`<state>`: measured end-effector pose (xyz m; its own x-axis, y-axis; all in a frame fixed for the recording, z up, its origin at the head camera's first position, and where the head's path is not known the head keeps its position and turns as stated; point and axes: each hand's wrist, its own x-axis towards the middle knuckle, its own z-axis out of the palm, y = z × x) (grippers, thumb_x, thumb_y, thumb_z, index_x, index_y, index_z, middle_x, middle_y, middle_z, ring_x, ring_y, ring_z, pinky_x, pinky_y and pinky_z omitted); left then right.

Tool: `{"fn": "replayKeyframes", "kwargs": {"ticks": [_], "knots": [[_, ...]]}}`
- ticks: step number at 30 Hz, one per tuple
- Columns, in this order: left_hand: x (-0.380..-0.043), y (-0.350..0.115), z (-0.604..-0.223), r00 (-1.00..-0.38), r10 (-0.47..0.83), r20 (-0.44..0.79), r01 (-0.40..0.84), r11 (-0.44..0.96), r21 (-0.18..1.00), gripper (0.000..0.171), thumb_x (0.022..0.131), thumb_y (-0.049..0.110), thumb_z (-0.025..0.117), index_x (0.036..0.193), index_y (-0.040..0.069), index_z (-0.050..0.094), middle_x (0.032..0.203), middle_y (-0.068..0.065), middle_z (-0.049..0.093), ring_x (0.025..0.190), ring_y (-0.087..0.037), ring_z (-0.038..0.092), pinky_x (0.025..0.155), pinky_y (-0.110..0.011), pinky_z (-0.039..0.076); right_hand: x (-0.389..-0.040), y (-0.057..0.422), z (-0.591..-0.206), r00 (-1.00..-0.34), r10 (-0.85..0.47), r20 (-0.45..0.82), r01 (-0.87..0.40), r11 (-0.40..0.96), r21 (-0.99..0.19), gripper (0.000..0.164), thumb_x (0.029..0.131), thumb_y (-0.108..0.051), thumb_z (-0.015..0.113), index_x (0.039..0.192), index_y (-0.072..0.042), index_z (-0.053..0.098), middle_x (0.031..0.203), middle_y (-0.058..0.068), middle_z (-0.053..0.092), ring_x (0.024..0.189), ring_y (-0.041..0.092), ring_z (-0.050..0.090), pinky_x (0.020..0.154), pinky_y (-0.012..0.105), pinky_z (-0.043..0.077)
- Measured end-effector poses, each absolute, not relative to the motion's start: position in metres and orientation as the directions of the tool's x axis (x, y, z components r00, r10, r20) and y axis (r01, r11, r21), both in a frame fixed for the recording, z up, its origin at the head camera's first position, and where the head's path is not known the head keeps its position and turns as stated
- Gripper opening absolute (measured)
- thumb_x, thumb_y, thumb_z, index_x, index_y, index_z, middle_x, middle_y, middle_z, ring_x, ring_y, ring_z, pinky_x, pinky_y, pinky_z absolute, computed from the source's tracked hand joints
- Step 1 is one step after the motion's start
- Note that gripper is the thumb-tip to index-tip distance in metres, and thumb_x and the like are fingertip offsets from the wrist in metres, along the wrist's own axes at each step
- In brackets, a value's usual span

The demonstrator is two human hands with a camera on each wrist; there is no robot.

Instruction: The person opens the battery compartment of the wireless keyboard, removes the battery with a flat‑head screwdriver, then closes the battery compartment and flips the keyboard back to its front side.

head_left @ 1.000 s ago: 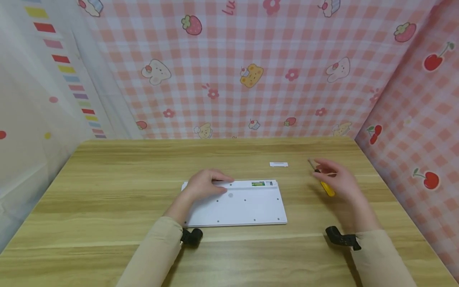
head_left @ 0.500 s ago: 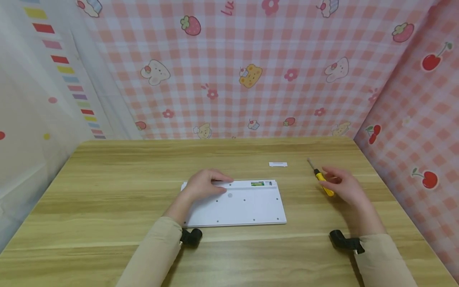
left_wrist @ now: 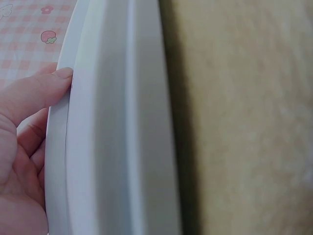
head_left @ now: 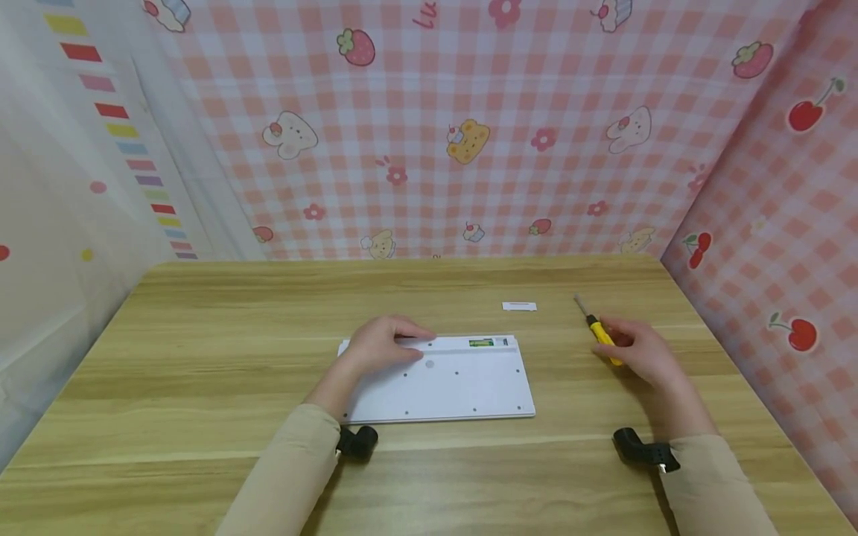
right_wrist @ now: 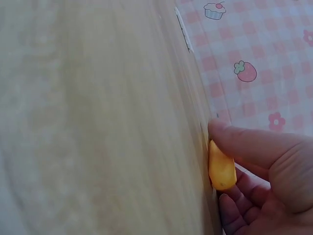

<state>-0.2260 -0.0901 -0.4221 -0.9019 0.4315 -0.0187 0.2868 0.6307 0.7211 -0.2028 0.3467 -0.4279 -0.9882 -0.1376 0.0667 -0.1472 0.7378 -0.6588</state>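
A white keyboard (head_left: 436, 391) lies face down on the table, its back with several screw holes upward. Its battery slot (head_left: 481, 343) holds a green battery, uncovered. My left hand (head_left: 382, 344) pinches the keyboard's far edge at the left part, thumb on the back and fingers beyond the edge, as the left wrist view shows. My right hand (head_left: 637, 348) has thumb and fingers around the yellow handle of a screwdriver (head_left: 602, 335), which lies on the table with its shaft pointing away. In the right wrist view the thumb (right_wrist: 239, 142) laps over the handle.
A small white battery cover (head_left: 519, 307) lies behind the keyboard, to the left of the screwdriver's tip. The wooden table (head_left: 201, 357) ends at a pink checked curtain (head_left: 415, 186) at the back, with more cloth at both sides.
My right hand has drawn back from the screwdriver's front part to its handle and closed in on it over the last half second. The screwdriver, keyboard and left hand stay put.
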Motion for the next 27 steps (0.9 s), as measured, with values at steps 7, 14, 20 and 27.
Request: {"fn": "replayKeyframes", "kwargs": {"ticks": [7, 14, 20, 27], "knots": [[-0.226, -0.090, -0.422, -0.900, 0.435, -0.017, 0.291, 0.632, 0.718, 0.030, 0.085, 0.015, 0.080, 0.113, 0.024, 0.077, 0.119, 0.004, 0.069, 0.114, -0.019, 0.061, 0.100, -0.041, 0.045, -0.201, 0.348, -0.430, -0.992, -0.109, 0.070, -0.128, 0.762, -0.635, 0.048, 0.089, -0.008, 0.073, 0.128, 0.015, 0.056, 0.111, 0.031, 0.061, 0.091, 0.028, 0.056, 0.069, 0.020, 0.044], [-0.226, -0.090, -0.422, -0.901, 0.434, -0.013, 0.295, 0.635, 0.714, 0.030, 0.085, 0.016, 0.080, 0.113, 0.025, 0.077, 0.118, 0.004, 0.069, 0.113, -0.019, 0.061, 0.099, -0.040, 0.046, -0.198, 0.346, -0.428, -0.998, -0.029, 0.047, -0.052, 0.773, -0.633, 0.041, 0.091, -0.010, 0.072, 0.124, 0.012, 0.061, 0.108, 0.027, 0.062, 0.091, 0.029, 0.055, 0.072, 0.029, 0.045], [-0.227, -0.090, -0.424, -0.895, 0.447, 0.005, 0.322, 0.638, 0.699, 0.031, 0.084, 0.014, 0.080, 0.112, 0.024, 0.077, 0.116, 0.004, 0.070, 0.112, -0.018, 0.062, 0.099, -0.040, 0.046, -0.195, 0.345, -0.426, -1.000, 0.019, 0.024, 0.000, 0.782, -0.623, 0.037, 0.091, -0.014, 0.071, 0.119, 0.010, 0.065, 0.107, 0.026, 0.066, 0.092, 0.031, 0.059, 0.074, 0.033, 0.046], [-0.229, -0.091, -0.425, -0.891, 0.454, 0.014, 0.334, 0.634, 0.698, 0.031, 0.083, 0.014, 0.080, 0.113, 0.023, 0.077, 0.115, 0.004, 0.070, 0.111, -0.019, 0.062, 0.099, -0.040, 0.046, -0.191, 0.342, -0.422, -0.999, 0.047, 0.027, 0.016, 0.737, -0.676, 0.039, 0.095, -0.020, 0.069, 0.119, 0.011, 0.064, 0.108, 0.025, 0.066, 0.088, 0.019, 0.057, 0.069, 0.020, 0.046]]}}
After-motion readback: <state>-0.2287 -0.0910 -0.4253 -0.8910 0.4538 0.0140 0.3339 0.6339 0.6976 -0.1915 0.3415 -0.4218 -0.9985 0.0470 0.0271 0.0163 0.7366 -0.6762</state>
